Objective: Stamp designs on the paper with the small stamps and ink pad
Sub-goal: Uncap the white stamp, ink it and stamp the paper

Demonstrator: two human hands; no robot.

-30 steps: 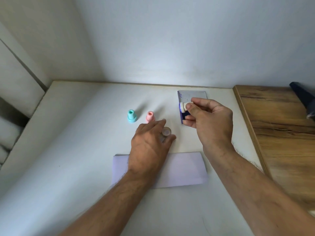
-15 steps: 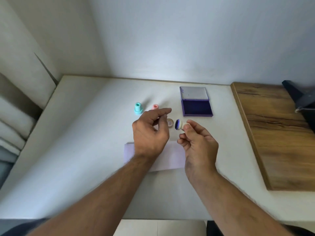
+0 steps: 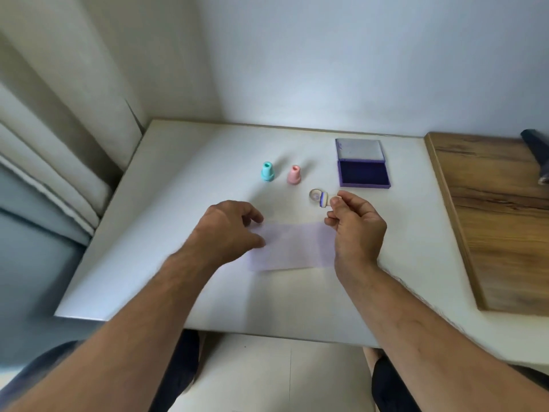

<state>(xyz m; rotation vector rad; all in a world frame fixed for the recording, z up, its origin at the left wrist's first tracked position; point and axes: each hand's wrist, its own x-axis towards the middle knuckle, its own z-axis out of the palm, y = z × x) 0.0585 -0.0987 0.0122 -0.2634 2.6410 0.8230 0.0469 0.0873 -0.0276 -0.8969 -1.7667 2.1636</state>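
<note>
In the head view, a white table fills the corner of a room, with pale walls behind it and folds of light curtain along the left side. A wooden board lies against the table's right edge, and a dark object, too blurred to identify, sits at its far right corner. The ink pad lies open near the back of the table, its grey-lined lid flat behind the tray and the tray filled with dark blue ink. Left of it stand a teal stamp and a pink stamp, both upright and just apart. A clear cap rests on the table in front of the pink stamp. The right hand pinches a white stamp between thumb and fingertips, its blue-edged inked face turned sideways toward the left, held above the far right corner of the paper. The left hand hovers with fingers loosely curled and empty over the paper's left end; contact with the sheet is too blurred to judge. Compared with half a second earlier, the left hand has dropped lower and moved left, away from the cap, the right hand holds the stamp in much the same pinch, and the camera has tilted so the person's knees now show below the table edge.
</note>
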